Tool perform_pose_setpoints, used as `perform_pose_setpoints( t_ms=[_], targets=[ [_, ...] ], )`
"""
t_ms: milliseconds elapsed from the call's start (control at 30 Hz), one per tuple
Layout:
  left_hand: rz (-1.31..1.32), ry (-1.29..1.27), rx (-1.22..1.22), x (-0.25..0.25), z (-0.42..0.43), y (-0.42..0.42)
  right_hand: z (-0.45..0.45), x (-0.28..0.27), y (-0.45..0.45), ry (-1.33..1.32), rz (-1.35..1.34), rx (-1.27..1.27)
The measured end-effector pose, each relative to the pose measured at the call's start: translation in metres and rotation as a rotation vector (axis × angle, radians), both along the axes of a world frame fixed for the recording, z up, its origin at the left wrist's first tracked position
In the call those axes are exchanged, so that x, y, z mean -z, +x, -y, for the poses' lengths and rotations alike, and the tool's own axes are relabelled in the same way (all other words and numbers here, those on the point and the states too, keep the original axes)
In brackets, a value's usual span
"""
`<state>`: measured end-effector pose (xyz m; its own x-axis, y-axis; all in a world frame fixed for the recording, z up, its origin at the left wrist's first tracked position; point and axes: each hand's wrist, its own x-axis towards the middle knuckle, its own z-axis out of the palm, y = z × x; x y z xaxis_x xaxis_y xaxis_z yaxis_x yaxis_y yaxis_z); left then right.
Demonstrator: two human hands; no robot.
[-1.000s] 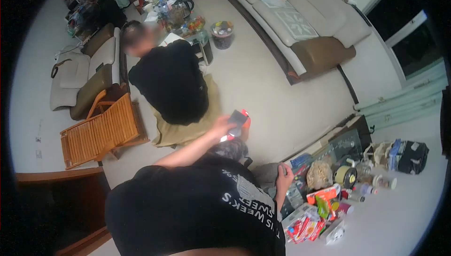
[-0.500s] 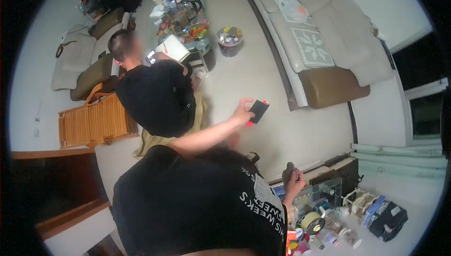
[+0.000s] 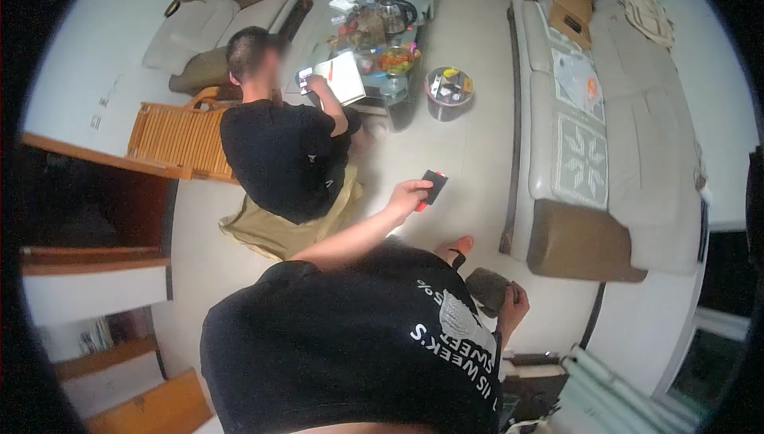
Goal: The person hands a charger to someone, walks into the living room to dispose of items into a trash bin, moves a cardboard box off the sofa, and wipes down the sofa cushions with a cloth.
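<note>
My left hand reaches forward over the pale floor. It is closed on a flat black rectangular object with red ends; its exact kind I cannot make out. At the lower right, my right hand grips the edge of a grey-brown cloth, which hangs by my side in front of my black T-shirt. Just beyond the cloth, a foot in a dark-strapped sandal shows on the floor.
Ahead to the left, a person in black sits by a cluttered glass table, holding a phone beside an open notebook. A filled bin stands right of the table. A long sofa lines the right side.
My view has swung, so the room has shifted in the frame. The cloth in my right hand now shows a broader face. Both hands keep their hold.
</note>
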<state>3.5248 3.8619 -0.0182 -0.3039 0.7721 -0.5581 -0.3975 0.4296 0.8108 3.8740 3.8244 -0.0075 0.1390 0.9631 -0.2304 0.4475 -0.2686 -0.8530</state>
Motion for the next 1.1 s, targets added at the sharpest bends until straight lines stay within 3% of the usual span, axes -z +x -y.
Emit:
perform_pose_setpoints(
  t_ms=[167, 367, 667, 767, 833, 867, 933, 967, 1067, 1100],
  targets=[
    [-0.002, -0.034, -0.115, 0.017, -0.061, 0.014, -0.112, 0.001, 0.035, 0.155, 0.02, -0.153],
    [0.004, 0.081, -0.235, 0.016, -0.086, 0.016, -0.197, -0.016, 0.034, 0.142, 0.113, -0.322],
    [-0.065, -0.079, -0.313, 0.075, -0.188, -0.047, -0.286, 0.004, 0.018, 0.084, 0.147, -0.308],
    [-0.147, 0.025, -0.306, 0.123, -0.252, -0.083, -0.316, 0.005, 0.004, 0.086, 0.277, -0.271],
    [-0.631, -0.109, -0.24, 0.149, -0.298, -0.102, -0.332, -0.001, -0.007, -0.001, 0.229, -0.24],
    [-0.616, -0.108, -0.229, 0.155, -0.318, -0.109, -0.341, -0.004, -0.013, -0.086, 0.175, -0.227],
    [-0.847, -0.165, -0.193, 0.162, -0.354, -0.122, -0.358, -0.023, -0.039, -0.107, 0.196, -0.254],
    [-0.874, -0.298, -0.169, 0.153, -0.37, -0.126, -0.37, -0.031, -0.053, -0.125, 0.197, -0.293],
    [-1.022, -0.386, -0.006, 0.168, -0.408, -0.15, -0.387, 0.008, -0.045, -0.16, 0.2, -0.336],
    [-1.086, -0.306, -0.047, 0.173, -0.417, -0.153, -0.395, 0.011, -0.049, -0.159, 0.198, -0.341]
  ],
)
